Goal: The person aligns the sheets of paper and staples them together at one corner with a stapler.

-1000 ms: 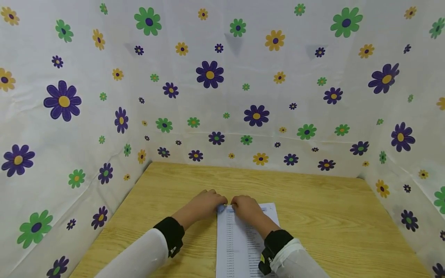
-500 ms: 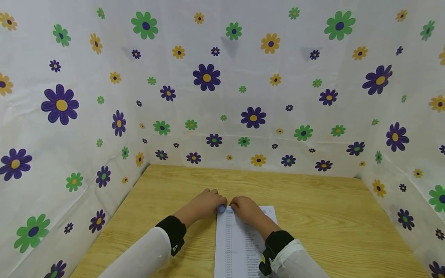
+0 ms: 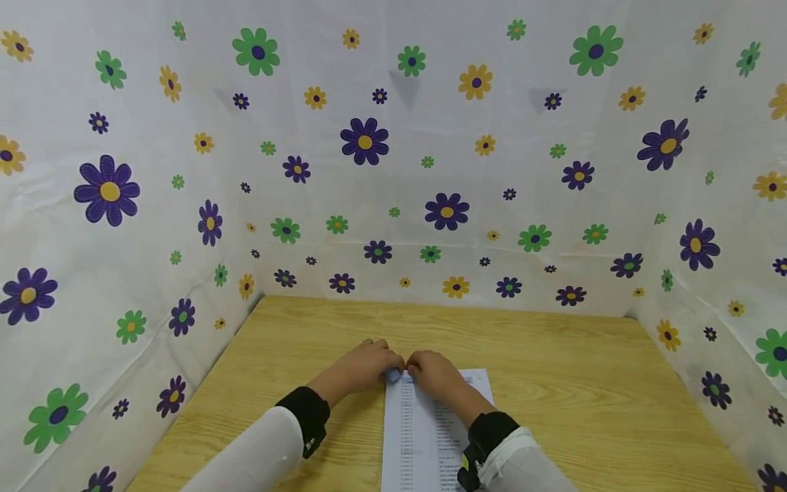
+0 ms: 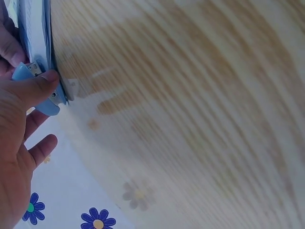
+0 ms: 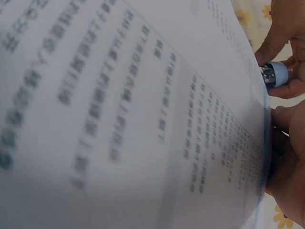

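My left hand (image 3: 361, 366) pinches a small light blue staple remover (image 4: 47, 108) with metal parts and a rivet. The thumb lies across it in the left wrist view. It sits at the top left corner of a stack of printed paper (image 3: 418, 437), overlapping the sheets' edge. Close beside it, my right hand (image 3: 435, 376) pinches the top edge of the same stack, thumb and fingers on the rim. The right wrist view shows the blue staple remover (image 5: 279, 74) just beyond the right hand's fingertips. Its tip at the paper is partly hidden by fingers.
The stack lies upon a wood-grain table (image 3: 553, 383). White cloth with printed flowers (image 3: 393, 178) hangs behind and at both sides of the table. Both wrists carry black bands (image 3: 305, 415), with white sleeves behind them.
The head view has shifted slightly, so the scene sits a little lower. Both hands keep nearly the same place and hold at the paper's top edge.
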Demonstrator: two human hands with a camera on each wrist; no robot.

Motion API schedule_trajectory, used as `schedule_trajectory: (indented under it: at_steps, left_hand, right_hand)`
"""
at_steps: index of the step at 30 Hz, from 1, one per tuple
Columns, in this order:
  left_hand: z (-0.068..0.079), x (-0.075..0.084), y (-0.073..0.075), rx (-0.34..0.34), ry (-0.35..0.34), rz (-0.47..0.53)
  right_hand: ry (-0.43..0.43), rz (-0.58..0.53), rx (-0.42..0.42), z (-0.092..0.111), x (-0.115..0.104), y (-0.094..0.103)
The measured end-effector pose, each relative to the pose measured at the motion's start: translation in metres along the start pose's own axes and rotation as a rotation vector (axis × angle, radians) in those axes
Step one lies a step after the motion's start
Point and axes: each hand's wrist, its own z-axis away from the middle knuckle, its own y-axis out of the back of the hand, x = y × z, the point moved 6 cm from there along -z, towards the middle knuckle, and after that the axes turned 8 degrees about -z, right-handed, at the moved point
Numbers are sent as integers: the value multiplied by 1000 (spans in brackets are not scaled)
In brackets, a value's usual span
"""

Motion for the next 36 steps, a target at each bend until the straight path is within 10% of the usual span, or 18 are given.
schedule_trajectory:
  at_steps: [23, 36]
  left_hand:
    - [2, 0, 1, -63, 45, 132]
    - [-26, 14, -10, 15, 109, 137]
  right_hand:
    - [-120, 37, -47, 14, 36, 28]
    - [-56, 61, 5, 12, 39, 26]
